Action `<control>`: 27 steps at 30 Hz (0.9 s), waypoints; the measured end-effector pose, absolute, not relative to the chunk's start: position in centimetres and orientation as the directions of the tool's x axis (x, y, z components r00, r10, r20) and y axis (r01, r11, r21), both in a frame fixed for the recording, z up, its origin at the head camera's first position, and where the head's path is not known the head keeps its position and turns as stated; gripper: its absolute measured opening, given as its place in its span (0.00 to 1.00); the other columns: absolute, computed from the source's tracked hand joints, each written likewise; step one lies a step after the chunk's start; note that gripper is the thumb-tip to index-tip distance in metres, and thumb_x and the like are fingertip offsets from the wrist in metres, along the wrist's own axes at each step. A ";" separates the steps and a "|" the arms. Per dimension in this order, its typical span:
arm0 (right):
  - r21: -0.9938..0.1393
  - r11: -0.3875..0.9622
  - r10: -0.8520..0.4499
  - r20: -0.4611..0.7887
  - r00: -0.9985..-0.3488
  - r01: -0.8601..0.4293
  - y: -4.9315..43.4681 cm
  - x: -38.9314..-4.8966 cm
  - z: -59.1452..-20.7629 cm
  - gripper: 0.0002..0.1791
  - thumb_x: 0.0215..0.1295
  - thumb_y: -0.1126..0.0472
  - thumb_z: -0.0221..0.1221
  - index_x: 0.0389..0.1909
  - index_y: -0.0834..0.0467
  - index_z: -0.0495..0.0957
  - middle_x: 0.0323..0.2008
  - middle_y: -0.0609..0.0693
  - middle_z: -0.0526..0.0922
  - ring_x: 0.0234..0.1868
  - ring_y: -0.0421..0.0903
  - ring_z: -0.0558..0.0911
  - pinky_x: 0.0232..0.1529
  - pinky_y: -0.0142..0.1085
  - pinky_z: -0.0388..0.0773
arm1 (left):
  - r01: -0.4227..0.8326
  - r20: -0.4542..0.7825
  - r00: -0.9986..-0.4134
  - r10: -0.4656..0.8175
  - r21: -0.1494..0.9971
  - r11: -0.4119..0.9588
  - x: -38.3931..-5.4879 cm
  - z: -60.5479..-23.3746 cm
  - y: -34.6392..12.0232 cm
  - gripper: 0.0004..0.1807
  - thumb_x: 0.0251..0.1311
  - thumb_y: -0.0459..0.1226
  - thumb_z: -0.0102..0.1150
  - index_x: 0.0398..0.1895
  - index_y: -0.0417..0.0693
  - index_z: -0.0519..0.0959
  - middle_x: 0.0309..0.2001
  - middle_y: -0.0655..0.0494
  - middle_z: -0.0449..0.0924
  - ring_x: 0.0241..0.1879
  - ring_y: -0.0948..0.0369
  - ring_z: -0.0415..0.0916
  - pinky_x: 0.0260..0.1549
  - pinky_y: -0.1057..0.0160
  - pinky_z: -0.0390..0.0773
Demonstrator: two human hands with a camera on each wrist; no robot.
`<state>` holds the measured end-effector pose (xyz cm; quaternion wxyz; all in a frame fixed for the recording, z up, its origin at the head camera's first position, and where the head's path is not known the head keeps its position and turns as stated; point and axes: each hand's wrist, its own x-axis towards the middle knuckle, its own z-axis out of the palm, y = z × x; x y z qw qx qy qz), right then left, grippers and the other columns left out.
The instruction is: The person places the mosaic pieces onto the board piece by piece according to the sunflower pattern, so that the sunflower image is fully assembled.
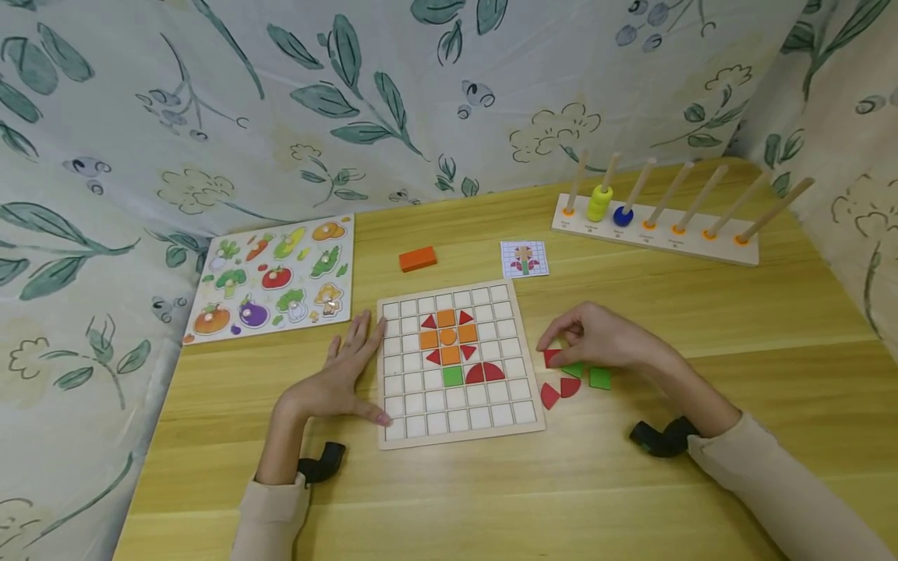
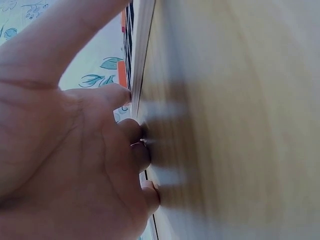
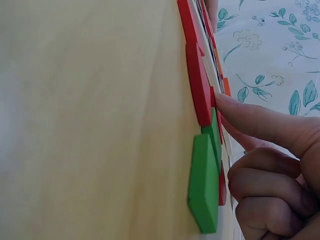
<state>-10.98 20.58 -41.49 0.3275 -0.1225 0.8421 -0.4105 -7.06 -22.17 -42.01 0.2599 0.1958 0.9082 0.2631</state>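
Observation:
A wooden grid board lies mid-table, with orange, red and green pieces set in its cells. My left hand rests along the board's left edge, fingers spread, fingertips and thumb touching the frame. Right of the board, my right hand pinches a red piece between thumb and index finger, other fingers curled. Close by lie a green triangular piece, a green square and two red quarter-round pieces. In the right wrist view, the thumb partly covers the pinched piece.
Behind the board are an orange block and a small pattern card. A vegetable puzzle board lies at the back left. At the back right stands a wooden peg rack with yellow and blue beads. Patterned cloth hangs behind the table.

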 end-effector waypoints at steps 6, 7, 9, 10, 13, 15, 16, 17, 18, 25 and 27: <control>-0.772 0.627 -0.450 -0.470 -0.759 0.106 20.3 -11.2 -41.3 0.12 0.61 0.60 0.73 0.45 0.55 0.89 0.18 0.46 0.68 0.22 0.44 0.67 0.22 0.29 0.60 | 0.219 -0.365 -0.790 0.493 0.583 0.783 -7.1 -42.1 -22.2 0.81 0.40 0.55 0.84 0.85 0.51 0.30 0.83 0.44 0.12 0.82 0.45 0.11 0.78 0.32 0.23; -0.773 0.625 -0.448 -0.470 -0.760 0.110 20.3 -11.2 -41.3 0.13 0.61 0.60 0.73 0.46 0.56 0.88 0.19 0.46 0.68 0.22 0.44 0.67 0.21 0.29 0.60 | 0.219 -0.365 -0.790 0.492 0.582 0.783 -7.1 -42.1 -22.2 0.81 0.40 0.55 0.84 0.85 0.51 0.30 0.83 0.44 0.12 0.82 0.45 0.11 0.78 0.32 0.23; -0.774 0.623 -0.444 -0.470 -0.763 0.115 20.5 -11.3 -41.3 0.14 0.59 0.60 0.74 0.46 0.57 0.88 0.18 0.46 0.68 0.21 0.43 0.67 0.21 0.29 0.60 | 0.221 -0.365 -0.790 0.492 0.580 0.784 -7.1 -42.1 -22.3 0.81 0.40 0.55 0.84 0.85 0.51 0.30 0.83 0.44 0.12 0.82 0.45 0.11 0.78 0.32 0.23; -0.772 0.626 -0.443 -0.468 -0.764 0.110 20.5 -11.3 -41.3 0.15 0.58 0.60 0.75 0.46 0.57 0.88 0.18 0.46 0.68 0.21 0.43 0.66 0.21 0.30 0.60 | 0.222 -0.365 -0.790 0.493 0.579 0.785 -7.1 -42.1 -22.3 0.81 0.40 0.55 0.84 0.85 0.51 0.30 0.83 0.44 0.12 0.82 0.45 0.11 0.78 0.32 0.23; -0.770 0.629 -0.447 -0.469 -0.762 0.105 20.5 -11.3 -41.3 0.16 0.56 0.62 0.75 0.46 0.57 0.88 0.17 0.45 0.65 0.21 0.43 0.65 0.22 0.30 0.59 | 0.228 -0.359 -0.790 0.497 0.581 0.782 -7.1 -42.2 -22.3 0.81 0.40 0.55 0.84 0.85 0.50 0.30 0.82 0.43 0.12 0.82 0.45 0.11 0.78 0.31 0.23; -0.772 0.627 -0.451 -0.471 -0.758 0.107 20.4 -11.4 -41.3 0.16 0.56 0.64 0.75 0.46 0.57 0.88 0.17 0.45 0.63 0.21 0.43 0.64 0.22 0.30 0.59 | 0.231 -0.354 -0.791 0.500 0.583 0.779 -7.1 -42.2 -22.4 0.81 0.40 0.55 0.84 0.85 0.50 0.30 0.82 0.42 0.12 0.82 0.44 0.11 0.77 0.31 0.23; -0.774 0.624 -0.455 -0.472 -0.755 0.108 20.3 -11.4 -41.3 0.15 0.56 0.64 0.75 0.46 0.57 0.88 0.17 0.45 0.63 0.21 0.43 0.64 0.22 0.29 0.59 | 0.231 -0.352 -0.791 0.501 0.586 0.777 -7.1 -42.3 -22.4 0.81 0.41 0.55 0.84 0.85 0.49 0.29 0.82 0.42 0.12 0.82 0.44 0.11 0.77 0.31 0.23; -0.778 0.619 -0.459 -0.474 -0.752 0.113 20.3 -11.5 -41.3 0.15 0.56 0.65 0.75 0.46 0.57 0.88 0.17 0.45 0.63 0.21 0.43 0.64 0.22 0.29 0.58 | 0.232 -0.350 -0.791 0.502 0.588 0.775 -7.1 -42.3 -22.4 0.81 0.41 0.55 0.84 0.85 0.49 0.29 0.82 0.42 0.12 0.82 0.44 0.11 0.77 0.30 0.23; -0.782 0.612 -0.465 -0.475 -0.748 0.116 20.2 -11.5 -41.4 0.16 0.55 0.66 0.75 0.46 0.58 0.88 0.17 0.45 0.62 0.21 0.43 0.63 0.22 0.29 0.58 | 0.232 -0.348 -0.791 0.503 0.590 0.774 -7.1 -42.3 -22.4 0.81 0.41 0.55 0.84 0.85 0.49 0.29 0.82 0.41 0.12 0.82 0.43 0.11 0.77 0.30 0.23; -0.789 0.596 -0.476 -0.494 -0.727 0.146 20.0 -11.7 -41.7 0.15 0.55 0.68 0.75 0.44 0.59 0.88 0.17 0.45 0.63 0.20 0.42 0.63 0.21 0.28 0.59 | 0.231 -0.349 -0.792 0.501 0.589 0.775 -7.1 -42.3 -22.4 0.80 0.41 0.55 0.83 0.85 0.49 0.30 0.82 0.42 0.13 0.82 0.44 0.11 0.77 0.31 0.23; -0.789 0.598 -0.479 -0.495 -0.725 0.144 19.9 -11.7 -41.8 0.15 0.55 0.68 0.75 0.44 0.59 0.88 0.17 0.45 0.63 0.20 0.41 0.63 0.21 0.28 0.59 | 0.229 -0.349 -0.792 0.500 0.589 0.775 -7.1 -42.3 -22.4 0.80 0.41 0.55 0.84 0.85 0.49 0.30 0.82 0.42 0.13 0.82 0.44 0.11 0.77 0.31 0.23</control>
